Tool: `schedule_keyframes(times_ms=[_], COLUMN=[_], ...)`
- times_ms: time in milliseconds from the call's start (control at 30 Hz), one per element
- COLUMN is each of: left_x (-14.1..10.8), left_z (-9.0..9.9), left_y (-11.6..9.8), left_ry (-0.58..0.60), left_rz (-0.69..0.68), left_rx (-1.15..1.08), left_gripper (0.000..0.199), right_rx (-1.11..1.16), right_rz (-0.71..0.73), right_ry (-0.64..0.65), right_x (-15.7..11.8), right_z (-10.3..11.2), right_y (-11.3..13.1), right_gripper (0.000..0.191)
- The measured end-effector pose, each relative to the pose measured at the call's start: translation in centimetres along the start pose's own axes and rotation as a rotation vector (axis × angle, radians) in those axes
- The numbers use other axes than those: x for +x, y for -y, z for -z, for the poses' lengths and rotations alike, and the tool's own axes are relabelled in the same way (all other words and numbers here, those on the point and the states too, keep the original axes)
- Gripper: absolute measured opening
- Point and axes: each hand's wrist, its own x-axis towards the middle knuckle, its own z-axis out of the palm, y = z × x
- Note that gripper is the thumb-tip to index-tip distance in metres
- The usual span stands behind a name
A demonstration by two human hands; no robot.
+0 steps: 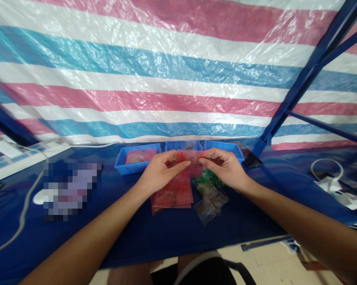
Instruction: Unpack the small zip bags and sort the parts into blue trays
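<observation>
Between my two hands a small see-through red plastic bag [192,169] is stretched out in the air. My left hand [163,168] pinches its left side, thumb against fingers, and my right hand [223,166] pinches the right side. On the table below lies a stack of flat red bags [172,196]. Beside the stack, under my right hand, are clear bags [211,202] with small brownish pieces inside and some green bags [212,177]. My hands partly cover the stack and the green bags.
Along the back stand a left blue bin [122,164] with pinkish-red bags inside, a middle blue bin [169,145] and a right blue bin [236,149]. A dark phone-like slab [253,161] lies to the right. A white cable [24,213] runs down the left side.
</observation>
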Motion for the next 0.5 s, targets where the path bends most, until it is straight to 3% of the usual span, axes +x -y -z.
schedule_keyframes(times_ms=[200, 500], left_x=[0.05, 0.02], left_z=[0.15, 0.14], left_y=[0.50, -0.15], left_ry=[0.050, 0.079], left_rz=[0.002, 0.042], left_rx=[0.057, -0.078], left_gripper=[0.034, 0.034], right_rx=[-0.014, 0.035], right_rz=[-0.026, 0.000], right_ry=[0.009, 0.016], right_x=[-0.07, -0.03], right_z=[0.06, 0.06], right_y=[-0.28, -0.51], right_gripper=[0.025, 0.029])
